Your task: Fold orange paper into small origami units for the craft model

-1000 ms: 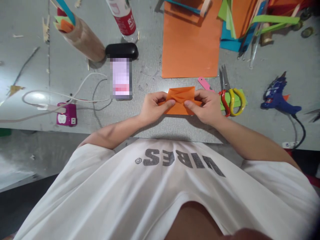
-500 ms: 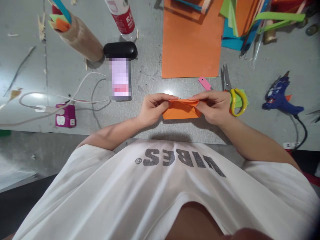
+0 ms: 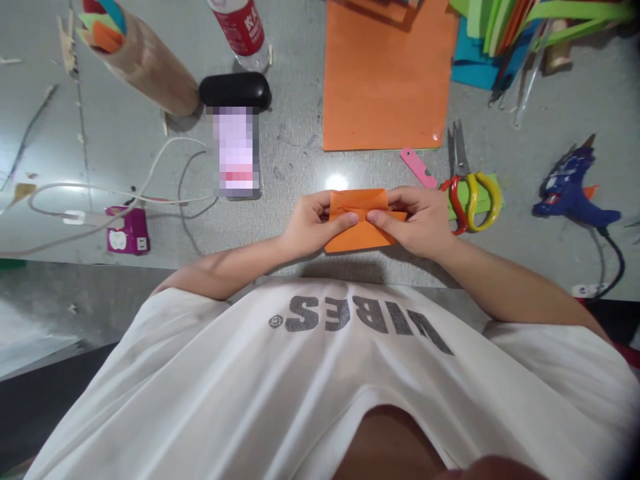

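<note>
Head view: one folded orange paper [image 3: 361, 239], near the front edge of the bench [image 3: 295, 160], appearing slightly longer along that edge. Left hand [image 3: 311, 225] and right hand [image 3: 431, 221] pinch opposite sides, thumbs nearly meeting mid-paper; neither hand plainly nearer.

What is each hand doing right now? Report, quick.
Left hand: closed on the folded orange paper, thumb pressed on it.
Right hand: closed on the same paper's other side, thumb also on it.
</note>
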`<act>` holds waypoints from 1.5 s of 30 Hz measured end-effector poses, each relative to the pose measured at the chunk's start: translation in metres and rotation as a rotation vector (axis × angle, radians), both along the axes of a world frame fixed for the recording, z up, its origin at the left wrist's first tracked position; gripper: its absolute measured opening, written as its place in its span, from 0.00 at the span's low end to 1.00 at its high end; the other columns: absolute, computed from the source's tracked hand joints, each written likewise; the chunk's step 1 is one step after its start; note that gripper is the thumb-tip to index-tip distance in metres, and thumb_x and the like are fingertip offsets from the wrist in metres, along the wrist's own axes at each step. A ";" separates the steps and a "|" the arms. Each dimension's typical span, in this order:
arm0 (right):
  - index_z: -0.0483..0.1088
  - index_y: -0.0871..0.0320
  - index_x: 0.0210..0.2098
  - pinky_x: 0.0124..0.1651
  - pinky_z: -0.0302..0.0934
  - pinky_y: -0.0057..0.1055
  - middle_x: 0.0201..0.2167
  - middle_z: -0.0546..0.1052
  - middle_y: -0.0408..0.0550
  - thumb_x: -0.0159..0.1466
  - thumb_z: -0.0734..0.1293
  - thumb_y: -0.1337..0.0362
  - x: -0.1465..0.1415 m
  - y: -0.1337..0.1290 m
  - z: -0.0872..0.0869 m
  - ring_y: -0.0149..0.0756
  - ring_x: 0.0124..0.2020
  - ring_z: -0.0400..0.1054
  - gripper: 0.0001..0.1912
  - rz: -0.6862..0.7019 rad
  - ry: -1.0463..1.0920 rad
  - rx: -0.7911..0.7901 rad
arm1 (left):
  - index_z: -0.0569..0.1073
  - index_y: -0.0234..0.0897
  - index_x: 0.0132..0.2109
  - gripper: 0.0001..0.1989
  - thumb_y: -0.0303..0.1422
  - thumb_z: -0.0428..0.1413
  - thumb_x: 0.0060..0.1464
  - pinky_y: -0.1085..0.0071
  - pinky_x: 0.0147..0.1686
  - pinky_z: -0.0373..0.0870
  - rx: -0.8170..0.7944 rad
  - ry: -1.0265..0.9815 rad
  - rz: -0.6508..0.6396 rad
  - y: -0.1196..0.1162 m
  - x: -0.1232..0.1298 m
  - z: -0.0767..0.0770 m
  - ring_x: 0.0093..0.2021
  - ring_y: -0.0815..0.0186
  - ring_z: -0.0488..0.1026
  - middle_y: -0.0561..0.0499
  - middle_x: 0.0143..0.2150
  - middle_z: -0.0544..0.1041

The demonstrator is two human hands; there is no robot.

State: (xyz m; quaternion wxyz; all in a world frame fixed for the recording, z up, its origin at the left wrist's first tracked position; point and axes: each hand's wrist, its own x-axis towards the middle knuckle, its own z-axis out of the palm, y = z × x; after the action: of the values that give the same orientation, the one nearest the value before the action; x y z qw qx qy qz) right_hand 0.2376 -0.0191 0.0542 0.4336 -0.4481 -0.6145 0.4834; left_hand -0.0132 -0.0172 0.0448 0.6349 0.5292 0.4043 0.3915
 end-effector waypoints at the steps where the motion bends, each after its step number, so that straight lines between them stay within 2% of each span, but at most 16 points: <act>1: 0.91 0.43 0.41 0.35 0.84 0.39 0.36 0.91 0.41 0.67 0.87 0.51 -0.001 -0.001 -0.001 0.43 0.36 0.86 0.08 0.010 0.001 -0.008 | 0.91 0.40 0.49 0.29 0.62 0.78 0.64 0.68 0.42 0.84 0.011 0.021 0.007 -0.001 0.000 0.000 0.42 0.63 0.87 0.47 0.45 0.92; 8: 0.91 0.41 0.43 0.33 0.85 0.40 0.38 0.92 0.41 0.68 0.87 0.53 -0.003 0.000 -0.006 0.42 0.34 0.86 0.07 0.036 0.078 -0.057 | 0.91 0.38 0.47 0.29 0.63 0.75 0.66 0.69 0.39 0.82 -0.024 0.027 0.030 -0.004 0.002 0.003 0.39 0.64 0.85 0.47 0.43 0.91; 15: 0.91 0.43 0.42 0.34 0.81 0.37 0.37 0.91 0.40 0.68 0.87 0.57 -0.006 -0.003 -0.005 0.41 0.34 0.85 0.06 0.041 -0.031 -0.023 | 0.92 0.39 0.48 0.14 0.45 0.76 0.66 0.66 0.47 0.84 0.041 0.082 0.046 -0.005 0.005 0.004 0.44 0.62 0.88 0.46 0.47 0.94; 19: 0.90 0.44 0.40 0.33 0.79 0.37 0.33 0.89 0.39 0.67 0.85 0.59 -0.007 -0.005 -0.002 0.40 0.32 0.83 0.04 0.000 -0.056 0.012 | 0.90 0.40 0.43 0.10 0.42 0.74 0.67 0.67 0.39 0.77 0.113 0.175 0.110 -0.007 0.003 0.003 0.38 0.64 0.83 0.49 0.40 0.90; 23: 0.91 0.43 0.41 0.35 0.80 0.36 0.35 0.91 0.40 0.67 0.81 0.60 -0.007 -0.003 0.002 0.39 0.32 0.84 0.04 0.021 -0.027 0.045 | 0.83 0.41 0.35 0.17 0.45 0.73 0.68 0.67 0.32 0.68 0.185 0.217 0.152 -0.009 0.002 0.004 0.32 0.67 0.74 0.53 0.31 0.81; 28: 0.90 0.47 0.42 0.37 0.81 0.34 0.36 0.91 0.40 0.69 0.79 0.60 -0.007 -0.005 0.007 0.37 0.33 0.84 0.04 0.082 -0.049 0.064 | 0.86 0.41 0.39 0.19 0.51 0.77 0.65 0.66 0.33 0.70 0.200 0.180 0.139 -0.009 0.004 0.006 0.32 0.67 0.76 0.52 0.34 0.85; 33: 0.91 0.44 0.44 0.39 0.82 0.36 0.36 0.91 0.42 0.70 0.80 0.60 -0.005 -0.006 0.006 0.39 0.33 0.84 0.05 0.081 -0.055 0.072 | 0.87 0.41 0.42 0.14 0.46 0.76 0.66 0.66 0.35 0.73 0.201 0.184 0.157 -0.007 0.002 0.005 0.34 0.66 0.78 0.52 0.36 0.87; 36: 0.91 0.43 0.44 0.39 0.84 0.39 0.36 0.90 0.42 0.71 0.80 0.58 -0.001 -0.003 0.003 0.42 0.34 0.85 0.04 0.043 -0.017 0.089 | 0.85 0.41 0.43 0.22 0.54 0.76 0.66 0.68 0.35 0.73 0.159 0.102 0.134 -0.002 0.000 0.003 0.34 0.67 0.79 0.52 0.37 0.85; 40: 0.92 0.45 0.44 0.38 0.84 0.40 0.37 0.91 0.44 0.73 0.79 0.58 0.005 0.002 0.001 0.43 0.34 0.86 0.05 0.003 0.000 0.149 | 0.81 0.42 0.44 0.32 0.66 0.77 0.61 0.68 0.34 0.73 0.077 -0.019 0.087 0.004 -0.003 0.006 0.34 0.68 0.78 0.53 0.36 0.82; 45: 0.92 0.41 0.42 0.36 0.81 0.43 0.35 0.90 0.44 0.71 0.81 0.53 0.012 0.004 0.006 0.43 0.31 0.83 0.04 0.009 -0.037 0.158 | 0.83 0.43 0.42 0.31 0.67 0.75 0.65 0.66 0.30 0.68 0.126 0.008 0.086 0.005 -0.006 0.012 0.30 0.69 0.74 0.52 0.35 0.80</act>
State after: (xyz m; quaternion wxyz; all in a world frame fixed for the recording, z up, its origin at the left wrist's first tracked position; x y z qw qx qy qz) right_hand 0.2492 -0.0150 0.0606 0.4539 -0.4185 -0.6605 0.4272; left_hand -0.0194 -0.0124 0.0572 0.5811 0.5519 0.4039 0.4410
